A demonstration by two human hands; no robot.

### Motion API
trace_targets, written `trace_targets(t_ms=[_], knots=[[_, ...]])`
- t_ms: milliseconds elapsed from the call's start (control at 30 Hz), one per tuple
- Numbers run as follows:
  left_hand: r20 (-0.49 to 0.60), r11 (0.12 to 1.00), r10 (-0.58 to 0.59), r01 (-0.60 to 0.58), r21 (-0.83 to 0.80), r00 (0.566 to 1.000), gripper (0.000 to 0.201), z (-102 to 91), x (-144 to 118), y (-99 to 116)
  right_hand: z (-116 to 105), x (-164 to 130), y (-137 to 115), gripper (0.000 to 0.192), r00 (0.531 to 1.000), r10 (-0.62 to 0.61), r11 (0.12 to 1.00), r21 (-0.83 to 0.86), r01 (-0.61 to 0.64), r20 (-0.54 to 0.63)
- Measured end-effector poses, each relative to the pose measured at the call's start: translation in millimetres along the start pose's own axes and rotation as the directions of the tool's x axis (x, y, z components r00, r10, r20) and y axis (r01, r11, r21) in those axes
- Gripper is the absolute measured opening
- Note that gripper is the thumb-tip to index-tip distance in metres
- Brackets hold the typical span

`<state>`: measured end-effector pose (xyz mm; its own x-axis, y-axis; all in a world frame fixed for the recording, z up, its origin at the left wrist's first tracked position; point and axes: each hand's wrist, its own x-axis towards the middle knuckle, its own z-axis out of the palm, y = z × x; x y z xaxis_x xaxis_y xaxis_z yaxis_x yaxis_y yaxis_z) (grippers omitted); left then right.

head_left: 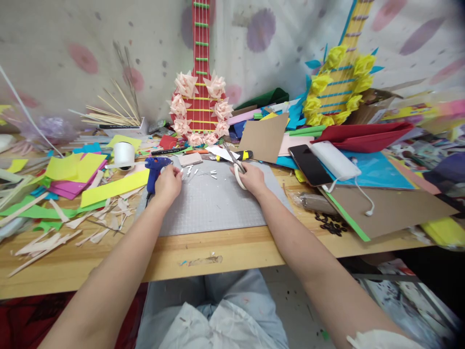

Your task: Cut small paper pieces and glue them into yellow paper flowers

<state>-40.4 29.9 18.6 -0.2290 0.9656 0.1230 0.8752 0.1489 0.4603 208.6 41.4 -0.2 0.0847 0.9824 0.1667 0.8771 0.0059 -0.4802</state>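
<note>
My right hand (251, 178) is closed on a pair of scissors (238, 175) with white handles, its blades pointing away from me over the grey cutting mat (218, 208). My left hand (169, 185) is pinched closed at the mat's left side, and a small white piece (182, 172) shows at its fingertips. Just behind and beside that hand is a blue glue gun (154, 172), partly covered by it. Several short white pieces (189, 170) lie on the mat between my hands. A black-and-yellow utility knife (244, 155) lies beyond the scissors.
Paper flowers ring a red paper guitar (201, 104) at the back and a yellow one (336, 92) to its right. Yellow paper (114, 189) and scraps (47, 245) cover the left side. A phone (308, 165), white power bank (337, 160) and cardboard (392, 208) lie at right.
</note>
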Motion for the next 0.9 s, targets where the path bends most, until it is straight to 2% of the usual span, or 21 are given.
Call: trace_targets(t_ms=[167, 267, 367, 467, 567, 700, 800, 900], knots=[[-0.010, 0.995, 0.096, -0.096, 0.023, 0.995, 0.023, 6.0, -2.1, -1.6, 1.0, -2.0, -2.9, 0.041, 1.000, -0.015, 1.000, -0.002, 0.015, 0.008], [-0.002, 0.993, 0.078, -0.078, -0.087, 0.997, 0.023, 13.5, 1.5, -5.9, 1.2, -2.3, -3.8, 0.043, 1.000, -0.019, 1.000, -0.009, 0.019, 0.013], [0.122, 0.922, 0.017, 0.031, -0.385, 0.992, 0.022, 21.0, 6.9, -8.2, 1.5, -2.6, -4.5, 0.042, 1.000, -0.025, 1.000, -0.016, 0.025, 0.015], [0.228, 0.756, -0.063, 0.196, -0.625, 0.972, 0.016, 22.7, 8.6, -4.4, 1.7, -3.6, -5.6, 0.042, 0.999, -0.037, 0.999, -0.014, 0.037, 0.011], [0.278, 0.667, -0.134, 0.294, -0.684, 0.951, 0.012, 17.4, 6.7, 3.5, 1.4, -5.4, -7.2, 0.041, 0.999, -0.051, 0.999, -0.005, 0.051, 0.010], [0.311, 0.633, -0.173, 0.347, -0.692, 0.935, 0.009, 10.4, 4.7, 11.9, 0.3, -7.3, -9.5, 0.038, 0.998, -0.062, 0.998, 0.000, 0.062, 0.012], [0.247, 0.644, -0.184, 0.307, -0.701, 0.951, 0.011, 11.4, 5.1, 12.6, 0.0, -7.6, -11.9, 0.037, 0.995, -0.101, 0.995, 0.004, 0.101, 0.000], [0.037, 0.698, -0.180, 0.154, -0.699, 0.983, 0.017, 15.9, 4.6, 8.4, 1.8, -8.5, -15.4, 0.038, 0.972, -0.230, 0.973, -0.027, 0.229, -0.050]])
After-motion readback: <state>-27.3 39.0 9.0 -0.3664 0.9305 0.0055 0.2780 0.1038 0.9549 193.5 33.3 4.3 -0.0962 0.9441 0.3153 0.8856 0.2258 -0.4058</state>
